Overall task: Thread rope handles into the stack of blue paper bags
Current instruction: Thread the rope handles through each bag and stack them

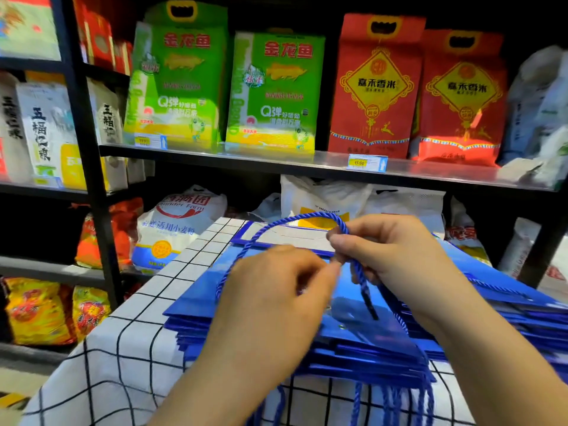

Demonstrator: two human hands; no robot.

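A stack of flat blue paper bags (199,299) lies on a table with a white, black-checked cloth (129,348). A blue twisted rope handle (285,221) arches above the stack. My right hand (396,253) pinches the rope near its right end, and the black-tipped end hangs down below my fingers. My left hand (273,290) hovers over the top bag with fingers curled, fingertips meeting my right hand's; the rope's left end disappears under it. Several blue rope ends dangle from the stack's near edge (396,401).
Dark shelves stand right behind the table, holding green rice bags (273,90), red rice bags (378,87) and a white flour sack (178,222). More blue bags (507,302) lie at the right. Snack packs fill the lower left shelf.
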